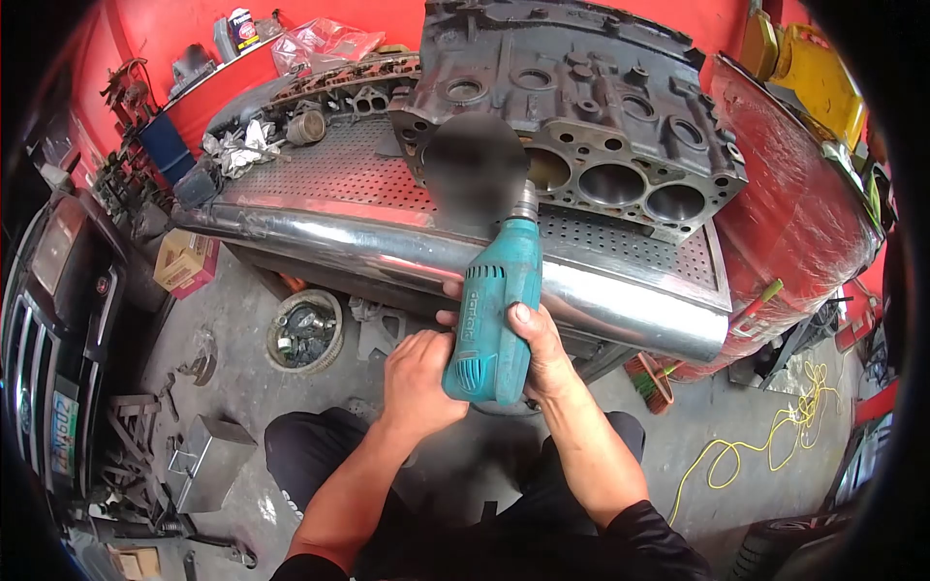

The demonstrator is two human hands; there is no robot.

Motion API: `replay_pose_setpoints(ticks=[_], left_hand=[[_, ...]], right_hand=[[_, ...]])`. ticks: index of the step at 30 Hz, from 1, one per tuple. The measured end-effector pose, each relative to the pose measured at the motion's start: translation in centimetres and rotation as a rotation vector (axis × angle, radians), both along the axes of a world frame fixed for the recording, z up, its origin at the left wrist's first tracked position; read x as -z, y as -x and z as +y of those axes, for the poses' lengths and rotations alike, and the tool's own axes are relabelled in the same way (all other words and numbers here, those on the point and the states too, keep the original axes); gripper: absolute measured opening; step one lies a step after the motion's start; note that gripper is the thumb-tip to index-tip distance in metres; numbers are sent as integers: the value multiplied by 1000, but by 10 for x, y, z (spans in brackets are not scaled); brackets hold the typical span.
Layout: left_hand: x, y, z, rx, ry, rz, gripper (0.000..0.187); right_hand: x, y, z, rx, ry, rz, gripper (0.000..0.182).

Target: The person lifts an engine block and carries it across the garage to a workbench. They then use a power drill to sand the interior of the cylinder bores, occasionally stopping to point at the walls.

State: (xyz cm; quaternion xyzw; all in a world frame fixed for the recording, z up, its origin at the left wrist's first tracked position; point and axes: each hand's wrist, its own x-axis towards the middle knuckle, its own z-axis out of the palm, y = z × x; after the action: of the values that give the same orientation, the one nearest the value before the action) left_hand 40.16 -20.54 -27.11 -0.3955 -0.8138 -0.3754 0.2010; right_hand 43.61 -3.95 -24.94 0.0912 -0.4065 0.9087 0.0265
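Note:
A teal power drill (499, 300) points away from me toward a grey engine block (591, 111). My left hand (421, 378) grips the drill at its rear left side, fingers partly hidden beneath it. On the other side, my right hand (541, 351) wraps around the body with the thumb along its flank. The metal chuck (528, 198) is at the block's near edge, in front of the row of round cylinder bores (610, 182). A dark blurred patch hides the leftmost bore area and whatever is at the chuck's tip.
The block stands on a perforated metal bench (329, 179) with a shiny rounded edge. A cylinder head (358, 87) lies behind left. A bucket of parts (303, 331), a cardboard box (186, 261), a yellow cable (741, 445) and a broom (651, 382) are on the floor.

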Motion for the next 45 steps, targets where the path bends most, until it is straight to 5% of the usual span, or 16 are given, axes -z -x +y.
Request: replay_pose_setpoints(ticks=[11, 26, 33, 45], left_hand=[[-2, -10, -3, -6, 30, -8, 30], [1, 4, 0, 11, -54, 50, 41], [-1, 13, 7, -7, -72, 109, 34], [-10, 24, 29, -50, -56, 146, 30]], right_hand=[[2, -9, -1, -8, 0, -43, 92], [-4, -14, -5, 77, -3, -97, 74], [-4, -25, -8, 164, -277, -50, 78], [-4, -19, 7, 83, -180, 38, 107]])
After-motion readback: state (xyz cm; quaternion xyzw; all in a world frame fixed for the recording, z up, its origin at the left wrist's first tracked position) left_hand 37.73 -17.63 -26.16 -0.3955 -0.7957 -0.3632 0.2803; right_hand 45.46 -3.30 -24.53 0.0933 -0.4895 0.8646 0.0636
